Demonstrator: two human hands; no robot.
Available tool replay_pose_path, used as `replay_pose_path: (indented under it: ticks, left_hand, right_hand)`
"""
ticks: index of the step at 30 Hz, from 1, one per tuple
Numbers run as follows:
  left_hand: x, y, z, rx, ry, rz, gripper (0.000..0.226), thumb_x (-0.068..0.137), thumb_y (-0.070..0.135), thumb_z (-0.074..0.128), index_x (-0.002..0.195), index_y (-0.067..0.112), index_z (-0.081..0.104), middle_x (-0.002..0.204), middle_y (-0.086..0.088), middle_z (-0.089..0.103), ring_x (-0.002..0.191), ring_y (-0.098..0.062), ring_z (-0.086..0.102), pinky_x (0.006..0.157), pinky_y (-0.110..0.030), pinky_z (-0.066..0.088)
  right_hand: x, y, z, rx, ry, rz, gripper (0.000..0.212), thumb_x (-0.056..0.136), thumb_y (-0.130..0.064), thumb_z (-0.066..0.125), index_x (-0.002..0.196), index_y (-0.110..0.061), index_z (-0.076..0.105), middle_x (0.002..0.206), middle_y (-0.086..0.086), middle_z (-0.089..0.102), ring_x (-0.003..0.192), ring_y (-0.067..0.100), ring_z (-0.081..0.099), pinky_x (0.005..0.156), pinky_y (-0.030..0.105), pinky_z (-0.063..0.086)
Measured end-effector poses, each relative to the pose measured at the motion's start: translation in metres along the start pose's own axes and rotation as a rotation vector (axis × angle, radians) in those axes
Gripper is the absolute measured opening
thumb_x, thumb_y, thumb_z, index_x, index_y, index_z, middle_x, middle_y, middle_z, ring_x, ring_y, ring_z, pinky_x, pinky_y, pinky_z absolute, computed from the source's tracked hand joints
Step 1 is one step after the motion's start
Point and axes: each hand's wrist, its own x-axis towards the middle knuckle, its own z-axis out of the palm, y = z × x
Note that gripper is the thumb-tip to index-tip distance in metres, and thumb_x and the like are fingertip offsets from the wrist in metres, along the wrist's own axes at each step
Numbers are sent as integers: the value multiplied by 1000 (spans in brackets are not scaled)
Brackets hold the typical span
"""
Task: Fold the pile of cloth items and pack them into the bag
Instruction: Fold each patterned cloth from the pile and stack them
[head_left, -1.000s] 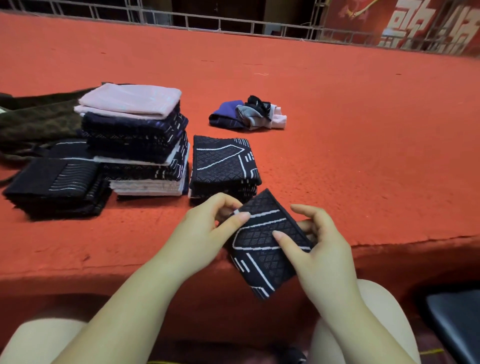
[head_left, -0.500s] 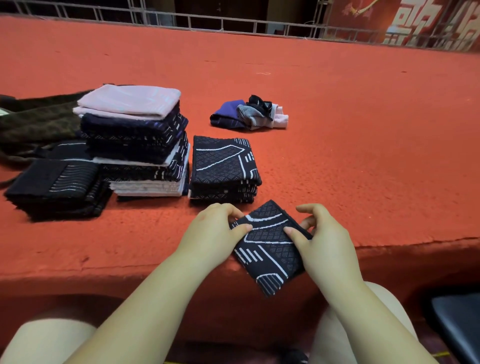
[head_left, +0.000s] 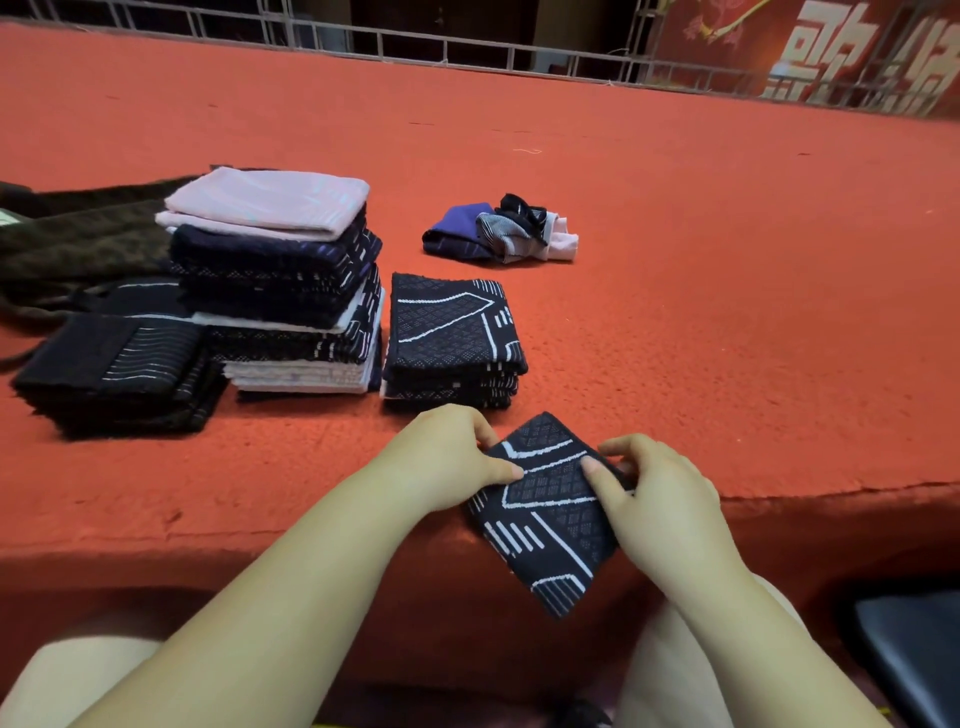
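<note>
left hand (head_left: 447, 457) and right hand (head_left: 660, 499) each pinch the folded dark cloth (head_left: 550, 514) at the surface (head_left: 727, 312) front edge | light, limp, fold slips: grip opposite corners | matching stack (head_left: 452, 338) just beyond | unfolded pile (head_left: 498, 231) farther | bag (head_left: 78, 234) far left

Three folded stacks (head_left: 270, 280), one loose heap (head_left: 498, 231).

At the near edge of the platform (head_left: 727, 291) a folded cloth (head_left: 550, 512) sat between the left hand (head_left: 441, 457) and right hand (head_left: 660, 499). Just beyond lay a low stack (head_left: 452, 338) — left of it a tall stack (head_left: 280, 280), then another low one (head_left: 114, 374). Unfolded cloths (head_left: 501, 231) lay farther back; a bag (head_left: 83, 234) at far left.
</note>
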Motion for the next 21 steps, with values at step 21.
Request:
replay_pose_path:
  ticks: [21]
  left_hand:
    - [-67, -22, -11, -892, -107, 240, 24, 84, 26, 58, 97, 8, 67, 87, -5, 73, 79, -13, 69, 70, -22, 54]
  right_hand:
    - [-20, -36, -18, 660, -377, -303, 27, 66, -41, 77, 73, -22, 59, 62, -6, 61, 58, 4, 54, 57, 17, 42]
